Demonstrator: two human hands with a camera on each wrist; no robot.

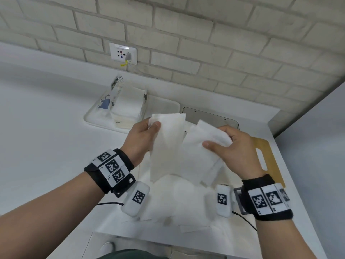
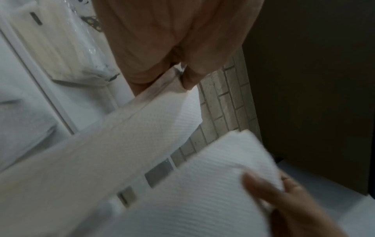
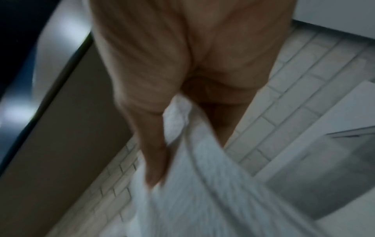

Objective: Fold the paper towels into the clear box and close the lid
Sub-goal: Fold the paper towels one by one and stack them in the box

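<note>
Both hands hold white paper towels up over the counter. My left hand (image 1: 154, 124) pinches the top corner of one folded paper towel (image 1: 166, 146), which hangs down; the left wrist view shows that pinch (image 2: 182, 75) on the towel's edge (image 2: 142, 128). My right hand (image 1: 218, 141) grips a second towel panel (image 1: 201, 156) between thumb and fingers, blurred in the right wrist view (image 3: 202, 192). I cannot tell whether the two panels are joined. The clear box (image 1: 211, 116) stands just behind the towels, partly hidden by them.
A white tray (image 1: 93, 116) at the back left carries an opened pack of towels (image 1: 127, 103). Several loose towels (image 1: 179, 202) lie on the counter under my hands. A wooden board with a handle slot (image 1: 265, 156) lies at the right. The brick wall carries a socket (image 1: 123, 54).
</note>
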